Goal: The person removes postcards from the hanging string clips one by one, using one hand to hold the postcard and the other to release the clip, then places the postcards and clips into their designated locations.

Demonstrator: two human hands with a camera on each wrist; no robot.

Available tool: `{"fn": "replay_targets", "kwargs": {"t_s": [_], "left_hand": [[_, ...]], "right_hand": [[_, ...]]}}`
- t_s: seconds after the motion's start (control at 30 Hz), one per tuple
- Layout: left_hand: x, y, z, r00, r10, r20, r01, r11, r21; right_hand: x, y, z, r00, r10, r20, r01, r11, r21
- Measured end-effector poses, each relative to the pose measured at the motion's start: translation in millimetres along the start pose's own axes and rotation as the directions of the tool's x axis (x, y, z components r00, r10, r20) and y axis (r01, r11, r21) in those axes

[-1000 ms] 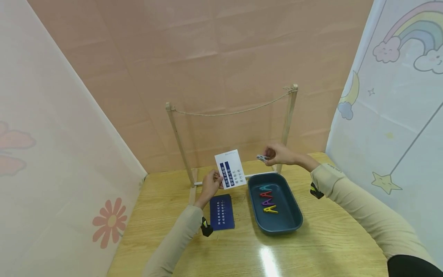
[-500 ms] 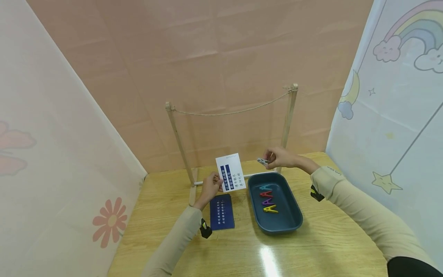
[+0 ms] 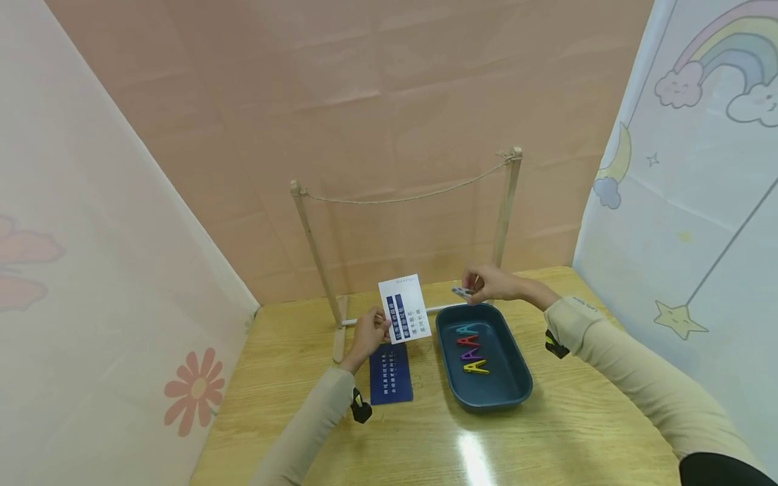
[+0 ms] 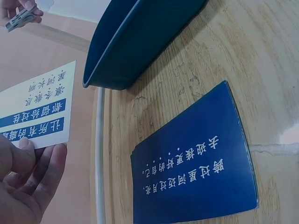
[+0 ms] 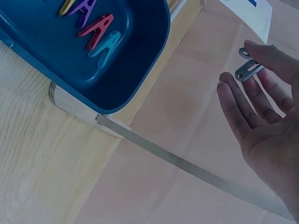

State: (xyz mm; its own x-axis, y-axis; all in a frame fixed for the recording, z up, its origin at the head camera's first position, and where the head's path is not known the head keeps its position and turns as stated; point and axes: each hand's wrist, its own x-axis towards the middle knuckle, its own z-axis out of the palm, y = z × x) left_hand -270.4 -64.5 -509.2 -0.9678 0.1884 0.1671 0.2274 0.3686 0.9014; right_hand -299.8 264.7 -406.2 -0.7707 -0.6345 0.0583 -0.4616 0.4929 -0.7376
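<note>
My left hand pinches a white card with blue bands and printed characters by its lower left edge, holding it up in front of the wooden stand. Thumb and fingers squeeze the card in the left wrist view. To the right, my right hand pinches a grey clothespin above the far end of the tray. In the right wrist view the clothespin sits between thumb and fingers, the others loosely bent. A stack of dark blue cards lies below the left hand.
A dark blue tray holds several clothespins: teal, red, purple and yellow. Behind, a sagging rope joins two wooden posts. Printed cloth walls enclose the wooden table.
Both hands have sunk slightly, the white card and the grey clothespin coming down with them. The card has turned a little more upright. The tray and blue cards stay put.
</note>
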Motion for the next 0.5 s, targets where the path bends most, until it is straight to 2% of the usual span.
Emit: {"fn": "replay_targets", "kwargs": {"t_s": [0.23,0.5], "left_hand": [[-5.4,4.1,-1.5,1.0,-0.022,0.01,0.022,0.999,0.029],[-6.9,0.1,-1.5,0.999,-0.026,0.02,0.026,0.999,0.027]], "right_hand": [[0.0,0.5,5.0,0.999,0.009,0.031,-0.009,1.0,-0.003],[-0.1,-1.6,7.2,0.998,0.026,0.057,-0.027,1.0,0.006]]}}
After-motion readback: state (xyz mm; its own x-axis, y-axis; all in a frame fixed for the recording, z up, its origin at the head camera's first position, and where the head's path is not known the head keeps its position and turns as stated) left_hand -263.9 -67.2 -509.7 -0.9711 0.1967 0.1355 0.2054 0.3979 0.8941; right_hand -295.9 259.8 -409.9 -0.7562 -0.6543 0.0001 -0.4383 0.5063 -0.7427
